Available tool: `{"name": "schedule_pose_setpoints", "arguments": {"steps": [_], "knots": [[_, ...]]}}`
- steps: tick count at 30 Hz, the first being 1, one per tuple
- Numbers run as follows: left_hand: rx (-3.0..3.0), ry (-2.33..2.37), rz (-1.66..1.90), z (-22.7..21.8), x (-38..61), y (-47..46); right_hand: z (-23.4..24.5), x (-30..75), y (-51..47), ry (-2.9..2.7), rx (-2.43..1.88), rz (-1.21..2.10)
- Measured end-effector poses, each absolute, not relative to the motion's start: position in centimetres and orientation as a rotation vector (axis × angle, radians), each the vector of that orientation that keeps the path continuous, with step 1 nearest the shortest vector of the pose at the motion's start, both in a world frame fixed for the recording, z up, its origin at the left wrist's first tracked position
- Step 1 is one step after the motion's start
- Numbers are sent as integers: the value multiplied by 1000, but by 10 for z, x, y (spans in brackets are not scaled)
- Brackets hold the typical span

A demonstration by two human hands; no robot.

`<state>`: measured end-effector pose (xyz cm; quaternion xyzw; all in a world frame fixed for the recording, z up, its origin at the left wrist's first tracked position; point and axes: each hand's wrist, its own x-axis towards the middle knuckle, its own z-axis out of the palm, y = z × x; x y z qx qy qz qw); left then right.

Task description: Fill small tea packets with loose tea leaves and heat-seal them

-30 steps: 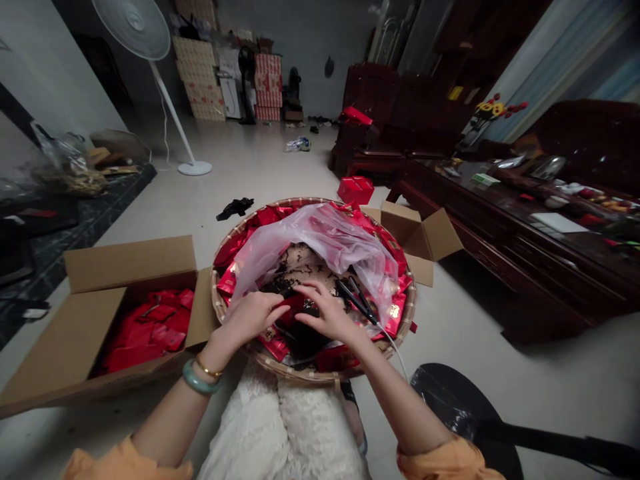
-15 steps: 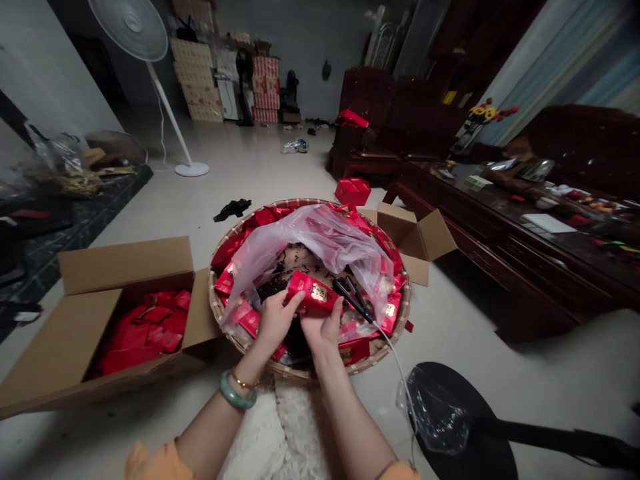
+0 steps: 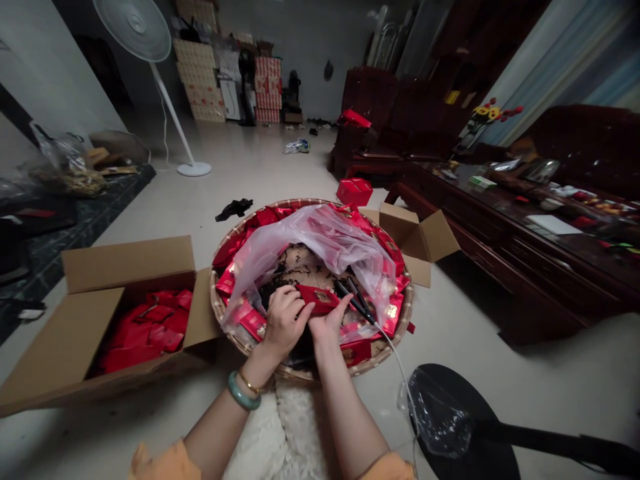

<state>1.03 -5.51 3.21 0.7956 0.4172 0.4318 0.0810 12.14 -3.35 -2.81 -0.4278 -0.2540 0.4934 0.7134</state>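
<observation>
A red packet with gold print [image 3: 318, 299] is held between both hands above a round woven basket [image 3: 220, 313]. My left hand [image 3: 286, 319] is closed around its left end, fingers bent over the top. My right hand [image 3: 327, 323] grips the right end, thumb along its front edge. Under the hands, a clear plastic bag [image 3: 320, 230] lies open with dark, twisted tea-like leaves [image 3: 295, 263] inside. Just right of the packet rests a black hair-straightener-like clamp [image 3: 356, 300] with a white cord. More red packets [image 3: 250, 319] ring the basket.
An open carton [image 3: 135, 263] of red packets stands left; another open carton [image 3: 417, 233] sits behind right. A black round base with a pole [image 3: 460, 420] lies at lower right. A white fan [image 3: 193, 168] and a dark wooden table [image 3: 465, 213] stand farther off.
The packet has tilted, its printed face now darker and turned upward. My left hand has shifted from pinching its edge to wrapping over its left end.
</observation>
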Motion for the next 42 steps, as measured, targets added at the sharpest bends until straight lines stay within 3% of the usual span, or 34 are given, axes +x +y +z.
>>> {"name": "schedule_pose_setpoints", "arguments": {"steps": [8,12,17,42], "knots": [[2437,1227,951,39,6,-56,-20,121,-33,-323,-746,1105],[2424,1247,893,40,11,-60,-18,121,-31,-62,-501,1206],[2429,1264,858,37,13,-60,-20,123,-29,-10,-520,1219],[2283,1524,1087,16,25,-65,-32,121,-23,27,-647,1182]]}}
